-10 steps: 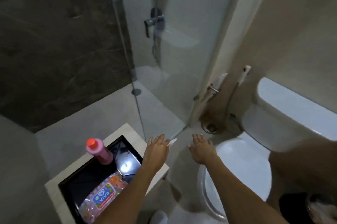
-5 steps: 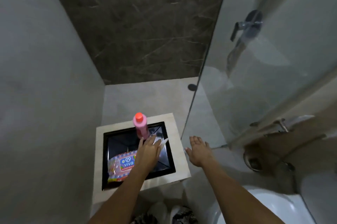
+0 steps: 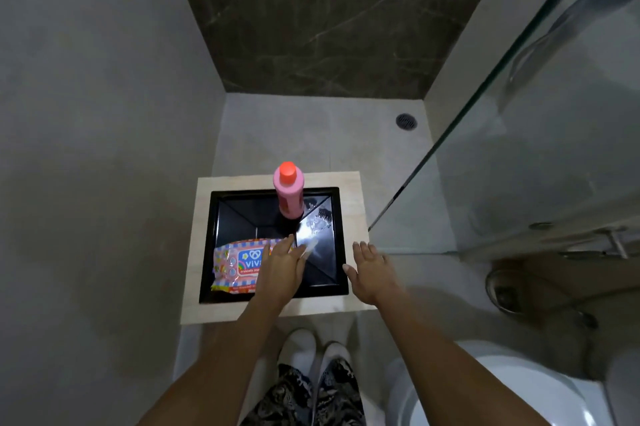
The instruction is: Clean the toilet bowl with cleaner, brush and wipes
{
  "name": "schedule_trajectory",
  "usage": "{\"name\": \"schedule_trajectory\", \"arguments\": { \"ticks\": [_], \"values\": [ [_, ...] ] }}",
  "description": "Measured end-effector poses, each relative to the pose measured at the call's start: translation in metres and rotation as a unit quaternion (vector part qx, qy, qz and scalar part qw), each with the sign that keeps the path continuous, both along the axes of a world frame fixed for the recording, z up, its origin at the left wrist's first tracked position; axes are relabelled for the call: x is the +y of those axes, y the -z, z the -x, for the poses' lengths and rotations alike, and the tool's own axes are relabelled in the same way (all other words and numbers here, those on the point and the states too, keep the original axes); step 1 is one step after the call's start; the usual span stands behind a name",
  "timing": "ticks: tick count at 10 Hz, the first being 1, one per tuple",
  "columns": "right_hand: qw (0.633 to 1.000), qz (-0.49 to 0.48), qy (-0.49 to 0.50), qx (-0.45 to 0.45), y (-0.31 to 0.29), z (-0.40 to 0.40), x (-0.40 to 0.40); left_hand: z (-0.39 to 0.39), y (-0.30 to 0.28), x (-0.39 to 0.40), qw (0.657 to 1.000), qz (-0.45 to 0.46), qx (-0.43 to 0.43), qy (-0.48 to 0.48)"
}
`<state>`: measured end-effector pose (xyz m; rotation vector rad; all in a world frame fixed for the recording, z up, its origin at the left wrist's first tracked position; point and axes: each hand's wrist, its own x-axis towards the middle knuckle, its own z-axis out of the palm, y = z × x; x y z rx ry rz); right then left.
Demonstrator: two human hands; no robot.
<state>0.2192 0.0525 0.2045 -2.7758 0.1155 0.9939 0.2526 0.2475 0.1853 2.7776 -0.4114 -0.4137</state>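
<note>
A pink cleaner bottle [image 3: 289, 195] with an orange cap stands upright at the far side of a black tray [image 3: 239, 217]. A pink pack of wipes [image 3: 239, 264] lies at the tray's near left. My left hand [image 3: 282, 269] hovers over the right end of the pack, fingers straight, with something small and white at its fingertips. My right hand [image 3: 372, 271] is spread flat over the tray's right edge and holds nothing. The white toilet [image 3: 512, 391] shows at the bottom right. No brush is in view.
The tray sits on a beige square stand [image 3: 353, 197] against the grey left wall. A glass shower partition [image 3: 519, 120] runs along the right, with a floor drain [image 3: 406, 121] behind it. My feet in white slippers [image 3: 311, 349] are below the stand.
The view has swung left from the toilet to the stand. Both hands have moved with it and now sit over the tray, the left one above the wipes pack.
</note>
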Motion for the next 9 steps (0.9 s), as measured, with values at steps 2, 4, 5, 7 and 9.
{"name": "schedule_trajectory", "arguments": {
  "ticks": [2, 4, 5, 7, 9],
  "values": [
    [1.000, -0.001, 0.008, 0.030, 0.059, -0.005, -0.001, -0.021, 0.063, -0.014, 1.000, 0.002, 0.014, 0.014],
    [0.999, 0.012, 0.014, 0.042, 0.100, -0.005, -0.012, -0.048, 0.107, -0.029, 1.000, -0.012, 0.015, 0.022],
    [0.998, 0.015, 0.018, 0.051, 0.110, -0.005, -0.016, -0.050, 0.115, -0.031, 0.996, -0.060, 0.030, 0.062],
    [0.998, 0.013, 0.025, 0.051, 0.103, -0.004, -0.016, -0.034, 0.111, -0.022, 0.990, -0.100, 0.068, 0.065],
    [0.999, 0.012, 0.045, 0.025, 0.071, -0.014, -0.015, -0.042, 0.068, -0.017, 0.993, -0.102, 0.058, 0.026]
  ]
}}
